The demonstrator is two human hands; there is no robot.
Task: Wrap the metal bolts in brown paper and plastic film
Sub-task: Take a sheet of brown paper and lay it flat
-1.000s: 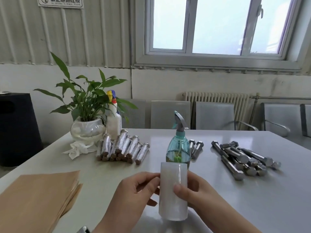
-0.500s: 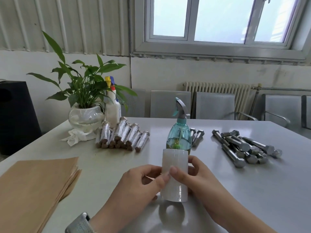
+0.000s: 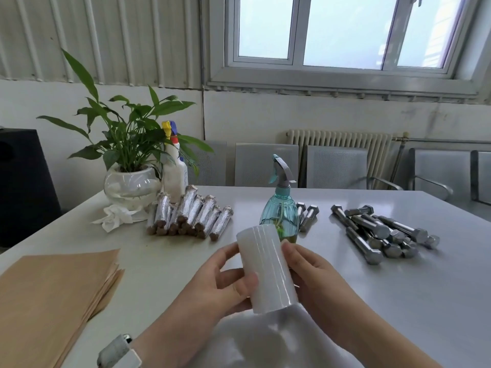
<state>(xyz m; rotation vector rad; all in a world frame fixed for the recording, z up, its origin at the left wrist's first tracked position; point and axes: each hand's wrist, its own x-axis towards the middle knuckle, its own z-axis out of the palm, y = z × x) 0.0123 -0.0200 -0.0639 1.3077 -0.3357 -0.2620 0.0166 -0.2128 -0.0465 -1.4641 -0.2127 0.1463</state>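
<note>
- The table (image 3: 398, 301) is carrying everything, and its glossy top is looking slick, so a dropped roll is likely rolling off toward the near edge
- The stack of brown paper (image 3: 53, 296) is lying at the near left, well apart from the bare bolts; no sheet is laid out, so film risks going on before paper if the order is slipping
- The bare metal bolts (image 3: 380, 235) are lying heaped at the far right, some crossing others; pulling one out carelessly is risking the rest rolling away
- The wrapped bolts (image 3: 191, 216) are lying bunched at the far left, beside the plant bowl (image 3: 127, 187)
- The spray bottle (image 3: 280, 208) is standing just behind the roll, where a forward reach is liable to knock it over
- The roll of plastic film (image 3: 267, 269) is being held tilted above the table, near centre; its loose end is not showing, and a tangled start is wasting film
- The left hand (image 3: 220, 285) is gripping the roll's side with fingers curled, and the right hand (image 3: 310, 272) is clasping the opposite side
</note>
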